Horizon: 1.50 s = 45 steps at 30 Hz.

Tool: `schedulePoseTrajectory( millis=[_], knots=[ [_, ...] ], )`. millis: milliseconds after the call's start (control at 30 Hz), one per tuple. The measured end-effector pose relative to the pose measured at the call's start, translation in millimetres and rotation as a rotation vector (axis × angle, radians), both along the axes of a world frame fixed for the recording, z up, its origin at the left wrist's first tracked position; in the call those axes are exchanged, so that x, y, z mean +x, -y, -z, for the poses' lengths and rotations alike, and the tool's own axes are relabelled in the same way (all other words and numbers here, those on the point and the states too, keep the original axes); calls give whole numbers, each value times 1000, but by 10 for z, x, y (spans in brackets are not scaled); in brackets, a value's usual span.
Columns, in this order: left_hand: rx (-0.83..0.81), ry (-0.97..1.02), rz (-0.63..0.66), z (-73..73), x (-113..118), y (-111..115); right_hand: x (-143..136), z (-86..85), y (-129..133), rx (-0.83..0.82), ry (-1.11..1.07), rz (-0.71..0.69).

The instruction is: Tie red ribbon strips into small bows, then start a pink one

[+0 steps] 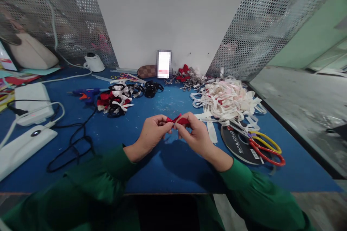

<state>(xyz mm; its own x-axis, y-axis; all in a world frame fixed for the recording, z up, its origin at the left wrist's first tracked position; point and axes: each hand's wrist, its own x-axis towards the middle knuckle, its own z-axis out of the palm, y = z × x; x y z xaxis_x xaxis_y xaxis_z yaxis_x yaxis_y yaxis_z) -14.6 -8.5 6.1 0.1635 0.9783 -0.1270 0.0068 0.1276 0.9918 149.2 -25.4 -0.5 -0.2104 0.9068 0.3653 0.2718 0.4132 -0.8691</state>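
Observation:
A small red ribbon [183, 120] is held up between both hands over the middle of the blue table. My left hand [155, 131] pinches its left end with thumb and fingers. On the other side, my right hand [195, 135] grips the ribbon, its fingertips almost touching those of my left hand. Fingers hide part of the ribbon. A pile of red, white and black bows [115, 99] lies to the left, and a heap of pale ribbon strips [227, 97] to the right.
Red-and-yellow scissors [267, 148] rest on a black ribbon spool [235, 144] at the right. A blue glue gun [88, 94] and its black cable [81, 137] lie left, near a white power bank [29, 146]. A lit phone [164, 64] stands at the back of the blue table [168, 173].

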Motion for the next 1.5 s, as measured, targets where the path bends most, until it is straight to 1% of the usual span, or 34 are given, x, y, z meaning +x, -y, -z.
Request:
schedulePoseTrajectory(
  millis=[67, 133, 200, 267, 400, 467, 667, 800, 900, 1067, 1233, 1500],
  knots=[
    [5, 0, 15, -6, 9, 6, -1, 45, -16, 58, 61, 53],
    [7, -2, 18, 1, 9, 4, 4, 64, -33, 82, 67, 90],
    [10, 7, 24, 23, 5, -2, 15, 61, -43, 108, 60, 121],
    [12, 11, 30, 52, 1, -8, 28, 49, -46, 171, 92, 147],
    [36, -9, 41, 88, 6, -10, 34, 40, -45, 346, 234, 161],
    [63, -28, 48, 89, 7, -8, 24, 48, -48, 380, 279, 156],
    [133, -86, 45, 87, -8, -16, 5, 96, -71, 319, 327, 160],
    [138, -34, 49, 93, -17, -26, 14, 122, -83, 342, 338, 160],
    [132, 1, 47, 94, -16, -26, 20, 133, -88, 350, 385, 153],
    [131, 11, 64, 77, -9, -12, 19, 107, -81, 328, 457, 135],
    [94, 10, 37, 71, -13, -10, 18, 72, -62, 355, 466, 141],
    [84, 66, 97, 61, -15, -5, 21, 111, -46, 389, 437, 240]
  ],
)
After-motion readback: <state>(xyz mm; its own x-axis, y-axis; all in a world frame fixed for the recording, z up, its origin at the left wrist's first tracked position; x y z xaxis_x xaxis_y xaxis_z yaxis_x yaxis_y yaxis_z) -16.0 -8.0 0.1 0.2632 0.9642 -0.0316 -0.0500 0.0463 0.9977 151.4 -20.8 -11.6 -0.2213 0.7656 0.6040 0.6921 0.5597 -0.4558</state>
